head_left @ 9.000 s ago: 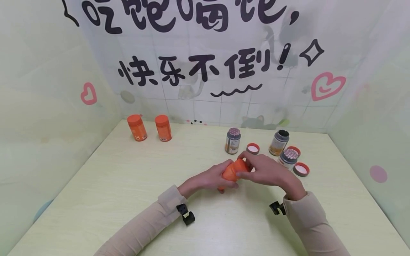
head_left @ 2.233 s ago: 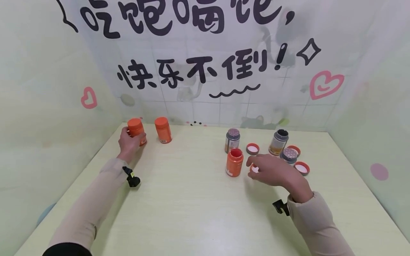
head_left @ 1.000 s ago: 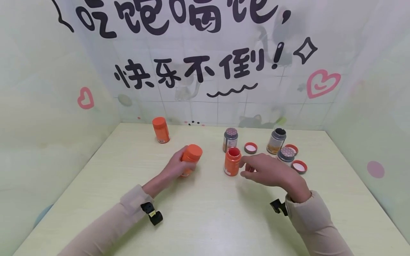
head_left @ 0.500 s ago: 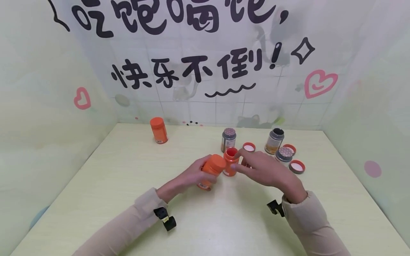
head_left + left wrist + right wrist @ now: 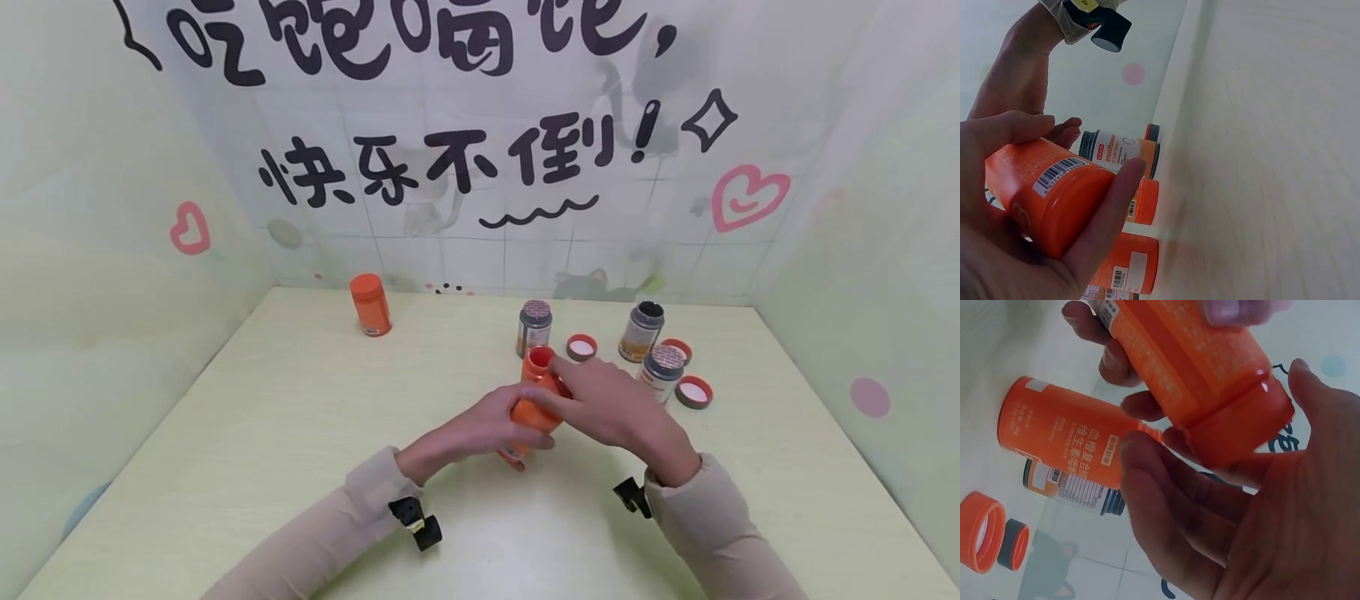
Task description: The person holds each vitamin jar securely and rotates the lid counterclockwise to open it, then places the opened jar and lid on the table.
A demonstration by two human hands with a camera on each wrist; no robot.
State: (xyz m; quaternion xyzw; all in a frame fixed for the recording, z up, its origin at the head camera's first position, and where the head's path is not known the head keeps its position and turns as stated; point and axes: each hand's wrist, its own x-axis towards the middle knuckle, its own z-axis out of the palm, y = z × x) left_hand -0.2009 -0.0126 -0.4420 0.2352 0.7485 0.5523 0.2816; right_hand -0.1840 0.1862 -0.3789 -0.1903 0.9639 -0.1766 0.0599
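In the head view my left hand (image 5: pixel 491 427) grips an orange capped bottle (image 5: pixel 536 413), tilted toward the right hand. The left wrist view shows its barcode label and the end (image 5: pixel 1079 209) nearest the camera, with fingers and thumb wrapped round the body. My right hand (image 5: pixel 611 404) curls its fingers and thumb round the bottle's smooth orange cap (image 5: pixel 1241 425). Just behind stands an uncapped orange bottle (image 5: pixel 534 358), upright, its mouth facing up and partly hidden by the hands. Another orange bottle (image 5: pixel 372 310), capped, stands at the back left.
Grey bottles stand beyond the hands: one sealed (image 5: pixel 534 331), one with an open dark mouth (image 5: pixel 642 333), another sealed (image 5: pixel 660 377). Upturned caps lie among them, such as one cap (image 5: pixel 582 347) and another cap (image 5: pixel 693 392). An orange cap (image 5: pixel 982 531) shows in the right wrist view.
A second orange bottle has been uncapped and set down. My left hand took the far-left capped bottle and carried it right, while my right hand moved left onto its cap.
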